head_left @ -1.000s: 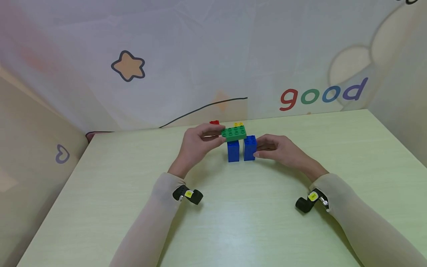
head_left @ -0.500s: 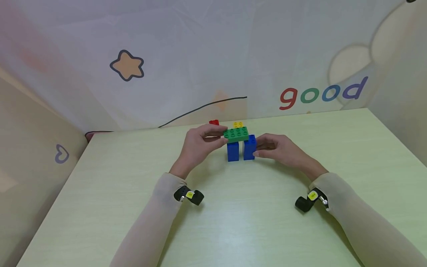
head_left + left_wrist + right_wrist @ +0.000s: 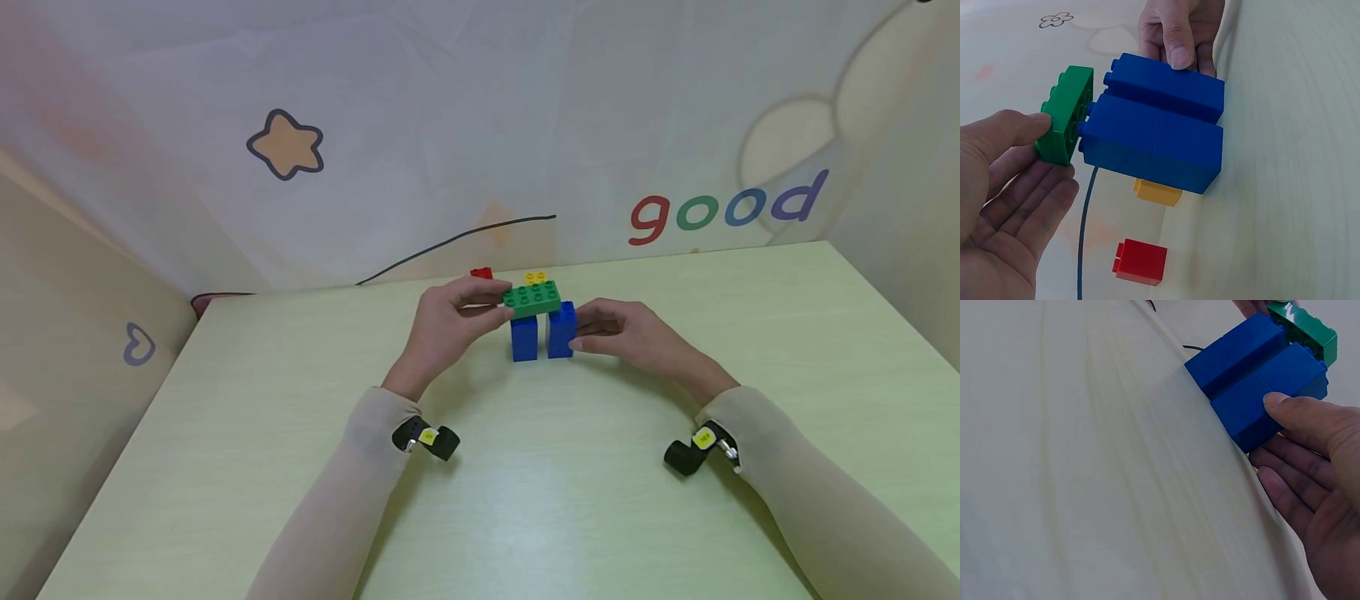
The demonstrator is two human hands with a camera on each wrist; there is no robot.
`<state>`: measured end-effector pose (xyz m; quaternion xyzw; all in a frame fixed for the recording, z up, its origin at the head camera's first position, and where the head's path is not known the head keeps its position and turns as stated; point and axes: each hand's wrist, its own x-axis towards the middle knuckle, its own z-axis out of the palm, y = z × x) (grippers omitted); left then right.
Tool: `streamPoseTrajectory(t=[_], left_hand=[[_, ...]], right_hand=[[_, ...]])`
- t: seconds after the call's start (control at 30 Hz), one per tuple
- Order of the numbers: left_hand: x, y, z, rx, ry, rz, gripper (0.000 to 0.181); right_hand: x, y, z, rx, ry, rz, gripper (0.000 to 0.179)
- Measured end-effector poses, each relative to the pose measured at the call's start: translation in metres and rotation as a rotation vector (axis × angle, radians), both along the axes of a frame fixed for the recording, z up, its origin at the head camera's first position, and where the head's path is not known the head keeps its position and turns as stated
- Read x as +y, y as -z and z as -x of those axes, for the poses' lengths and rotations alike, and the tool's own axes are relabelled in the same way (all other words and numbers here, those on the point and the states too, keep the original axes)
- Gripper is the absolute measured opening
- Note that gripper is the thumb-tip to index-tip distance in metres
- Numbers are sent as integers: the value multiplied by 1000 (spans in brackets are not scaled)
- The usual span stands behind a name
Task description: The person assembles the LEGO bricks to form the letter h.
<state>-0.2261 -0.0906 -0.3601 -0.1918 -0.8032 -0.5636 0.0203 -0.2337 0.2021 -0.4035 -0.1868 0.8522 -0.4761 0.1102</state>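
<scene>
My left hand (image 3: 459, 321) pinches a green toy building brick (image 3: 532, 298) by its left end, thumb in front and fingers behind. The brick hovers studs-up over two upright blue stacks; in the left wrist view a narrow gap shows between it and the studs of the left blue stack (image 3: 1147, 137). Each stack is two bricks high. My right hand (image 3: 630, 337) holds the right blue stack (image 3: 561, 332) from its right side, the thumb (image 3: 1300, 412) on its near face. Both stacks stand on the table, a small gap between them.
Behind the stacks, near the table's (image 3: 480, 500) back edge, are a yellow brick (image 3: 536, 278) and a red brick (image 3: 482, 273), the red one farther left. A printed cloth backdrop (image 3: 450, 125) rises behind the table.
The left hand has shifted the green brick slightly to the right over the stacks. My right hand and both blue stacks stay in place.
</scene>
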Motion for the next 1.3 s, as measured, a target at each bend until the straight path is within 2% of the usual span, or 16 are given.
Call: streamPoseTrajectory(t=[0.83,1.3], left_hand=[[2,1,-2,1,26,37,34],[3,2,-1,32,33,87,35]], right_hand=[[0,1,0,-20,-4,28,44],[2,3,2,-17,-6,28,46]])
